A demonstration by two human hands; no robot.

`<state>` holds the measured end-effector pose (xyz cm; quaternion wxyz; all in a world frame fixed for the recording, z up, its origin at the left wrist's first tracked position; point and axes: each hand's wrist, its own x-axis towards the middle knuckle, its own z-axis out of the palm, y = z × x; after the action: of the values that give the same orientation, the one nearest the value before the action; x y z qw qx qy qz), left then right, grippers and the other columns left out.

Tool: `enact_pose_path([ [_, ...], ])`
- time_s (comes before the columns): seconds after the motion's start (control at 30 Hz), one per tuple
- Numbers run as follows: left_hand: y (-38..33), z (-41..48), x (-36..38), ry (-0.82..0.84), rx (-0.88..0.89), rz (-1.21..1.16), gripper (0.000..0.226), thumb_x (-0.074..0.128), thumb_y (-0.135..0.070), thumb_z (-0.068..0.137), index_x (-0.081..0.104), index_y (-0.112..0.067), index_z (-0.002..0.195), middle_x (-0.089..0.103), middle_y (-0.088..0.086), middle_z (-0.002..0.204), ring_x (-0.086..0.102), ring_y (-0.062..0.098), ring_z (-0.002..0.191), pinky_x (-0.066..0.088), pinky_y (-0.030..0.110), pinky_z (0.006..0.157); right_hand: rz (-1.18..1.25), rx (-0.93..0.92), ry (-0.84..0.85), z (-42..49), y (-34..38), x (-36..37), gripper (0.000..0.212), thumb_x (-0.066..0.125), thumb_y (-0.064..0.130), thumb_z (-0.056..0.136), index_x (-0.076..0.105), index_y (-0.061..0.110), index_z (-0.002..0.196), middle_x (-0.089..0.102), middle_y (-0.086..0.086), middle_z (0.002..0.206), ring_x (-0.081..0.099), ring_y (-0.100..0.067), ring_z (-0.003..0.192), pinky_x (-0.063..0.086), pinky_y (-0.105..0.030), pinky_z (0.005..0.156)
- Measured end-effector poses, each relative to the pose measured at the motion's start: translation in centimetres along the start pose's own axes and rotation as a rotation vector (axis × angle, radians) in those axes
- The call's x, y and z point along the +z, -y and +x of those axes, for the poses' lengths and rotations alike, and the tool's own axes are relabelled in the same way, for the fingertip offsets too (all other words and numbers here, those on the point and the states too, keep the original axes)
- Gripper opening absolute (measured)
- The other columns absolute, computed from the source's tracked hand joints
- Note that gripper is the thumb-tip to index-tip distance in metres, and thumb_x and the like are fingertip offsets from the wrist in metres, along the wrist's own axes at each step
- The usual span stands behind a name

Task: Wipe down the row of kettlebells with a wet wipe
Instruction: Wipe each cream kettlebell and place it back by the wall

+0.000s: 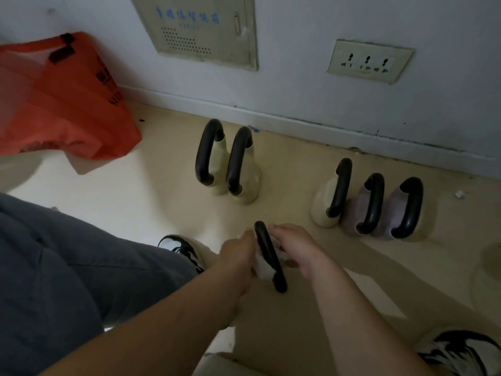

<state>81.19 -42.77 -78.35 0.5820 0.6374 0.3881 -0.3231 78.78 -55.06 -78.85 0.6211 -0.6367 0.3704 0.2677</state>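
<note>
A kettlebell with a black handle (268,253) stands on the floor close in front of me, its body hidden behind my hands. My left hand (238,253) presses a white wet wipe (264,268) against its left side. My right hand (295,249) rests on its right side with the fingers curled over it. Two cream kettlebells (230,164) stand further back near the wall. To the right stand one cream kettlebell (325,204) and two lilac kettlebells (379,213), side by side.
An orange plastic bag (59,104) lies on the floor at the left by the wall. My grey-trousered knee (67,267) and black-and-white shoes (181,248) flank the near kettlebell. A wall socket (368,62) and a panel (200,28) sit above the skirting board.
</note>
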Motion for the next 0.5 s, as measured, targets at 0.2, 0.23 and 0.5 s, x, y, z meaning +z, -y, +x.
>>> enact_pose_path([
  [0.2,-5.5,2.9,-2.2,-0.148,0.806,0.616,0.039,0.04,-0.043,0.102,0.064,-0.027,0.127,0.07,-0.004,0.115,0.065,0.017,0.102,0.052,0.036,0.093,-0.169,0.121,0.072,-2.2,-1.3,0.4,0.081,0.07,0.038,0.085,0.034,0.029,0.158,0.049,0.001,0.15,0.051,-0.026,0.132,0.048,-0.043,0.102],
  [0.23,-5.5,3.0,-1.6,-0.07,0.998,0.794,0.039,0.036,-0.038,0.104,0.055,-0.034,0.137,0.063,-0.013,0.123,0.06,0.009,0.11,0.047,0.029,0.097,-0.272,0.138,0.05,-2.1,-1.7,1.0,0.08,0.072,0.034,0.085,0.035,0.025,0.156,0.051,-0.001,0.145,0.054,-0.026,0.128,0.05,-0.04,0.099],
  [0.5,-1.4,5.5,-0.4,0.384,1.407,1.448,0.039,0.042,-0.041,0.1,0.067,-0.015,0.086,0.059,0.001,0.082,0.049,0.019,0.086,0.034,0.025,0.079,-0.567,0.009,-0.235,0.4,-6.1,4.4,0.024,0.06,0.034,0.096,0.069,0.017,0.111,0.074,-0.003,0.107,0.069,-0.029,0.1,0.051,-0.027,0.076],
])
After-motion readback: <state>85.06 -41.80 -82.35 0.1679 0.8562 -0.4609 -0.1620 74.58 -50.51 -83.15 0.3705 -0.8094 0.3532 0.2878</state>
